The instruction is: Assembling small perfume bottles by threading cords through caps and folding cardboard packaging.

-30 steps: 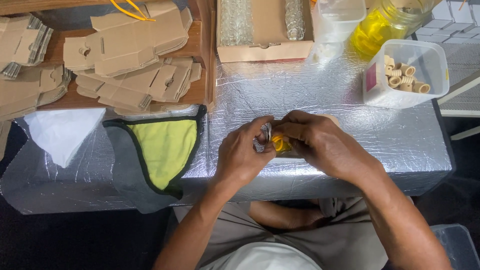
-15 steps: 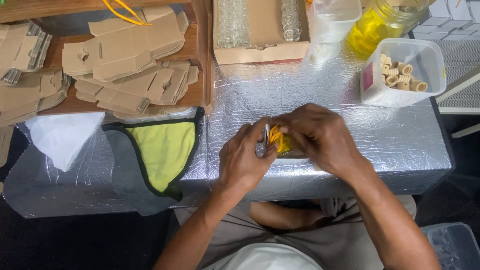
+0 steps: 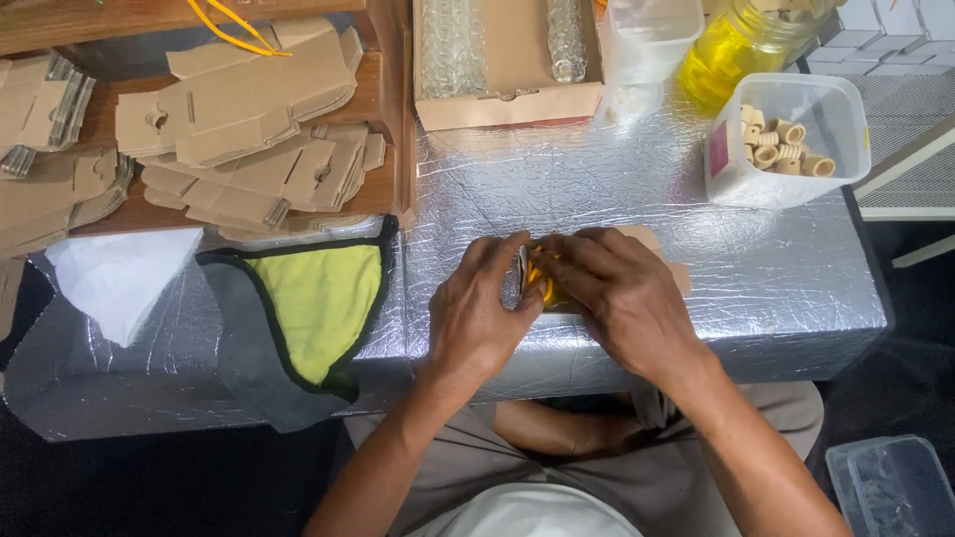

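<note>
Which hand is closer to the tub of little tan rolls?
Right. The right hand lies below-left of the tub; the left hand is farther left, beyond the small yellow thing both hold.

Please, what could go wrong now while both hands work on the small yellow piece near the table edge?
The yellow piece is mostly hidden between the left hand and right hand, close to the foil table's front edge; if it slips, it may fall to the lap. A wide elbow move might bump the tub of small rolls.
</note>
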